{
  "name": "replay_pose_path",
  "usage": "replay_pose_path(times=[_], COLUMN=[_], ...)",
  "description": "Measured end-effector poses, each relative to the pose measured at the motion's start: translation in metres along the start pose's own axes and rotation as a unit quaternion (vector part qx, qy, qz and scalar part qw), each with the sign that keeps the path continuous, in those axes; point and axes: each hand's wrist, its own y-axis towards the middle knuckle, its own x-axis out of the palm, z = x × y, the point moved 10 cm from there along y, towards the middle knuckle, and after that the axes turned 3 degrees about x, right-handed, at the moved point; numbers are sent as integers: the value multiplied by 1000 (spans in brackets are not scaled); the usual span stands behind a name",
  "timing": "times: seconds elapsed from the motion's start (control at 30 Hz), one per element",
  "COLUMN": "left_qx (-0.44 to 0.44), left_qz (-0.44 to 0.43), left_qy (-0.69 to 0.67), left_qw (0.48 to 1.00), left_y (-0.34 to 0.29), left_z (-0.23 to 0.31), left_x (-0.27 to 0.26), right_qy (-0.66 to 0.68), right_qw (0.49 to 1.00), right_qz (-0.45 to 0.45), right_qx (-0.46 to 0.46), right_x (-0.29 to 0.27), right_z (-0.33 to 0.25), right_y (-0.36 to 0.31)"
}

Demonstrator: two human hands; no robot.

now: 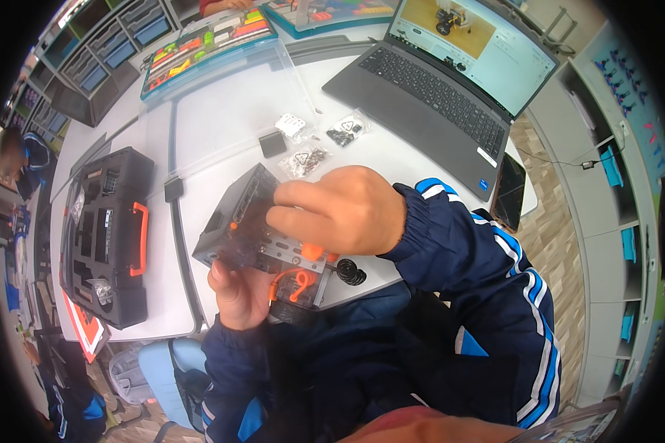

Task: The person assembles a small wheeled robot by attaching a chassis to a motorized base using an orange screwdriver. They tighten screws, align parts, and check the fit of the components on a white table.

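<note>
Both hands are on the build (247, 229) here, a dark grey boxy block with perforated metal strips and orange bits, held up just above the near edge of the white table (222, 125). The left hand (236, 292) is underneath it at the near corner, fingers curled up and gripping the bottom edge, so the block sits on top of and slightly away from that hand. The right hand (340, 210) comes in from the right and lies across the top of the build, fingers bent and pressing on its upper face, thumb side down by an orange connector (312, 252). An orange cable loop (297, 284) hangs off the near side, just right of the left hand, and a black wheel (351, 273) sticks out under the right wrist.

Around it: small parts bags (325, 140) just past the build, an open laptop (443, 81) far right, a black foam case (107, 236) to the left, and parts trays (207, 44) at the back.
</note>
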Motion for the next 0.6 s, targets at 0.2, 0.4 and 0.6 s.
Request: replay_pose_path(times=[0.2, 0.4, 0.6], left_qx=[10, 5, 8], left_qz=[-7, -20, -31], left_qy=[-6, -32, -16], left_qw=[1000, 999, 999], left_y=[1, 1, 3], left_z=[1, 0, 1], left_x=[0, 0, 2], right_qy=[-77, -138, -141], right_qw=[997, 990, 990], right_qz=[7, 16, 15], right_qx=[-22, -8, -15], right_x=[-3, -7, -1], right_z=[-8, -6, -11], right_y=[0, -3, -5])
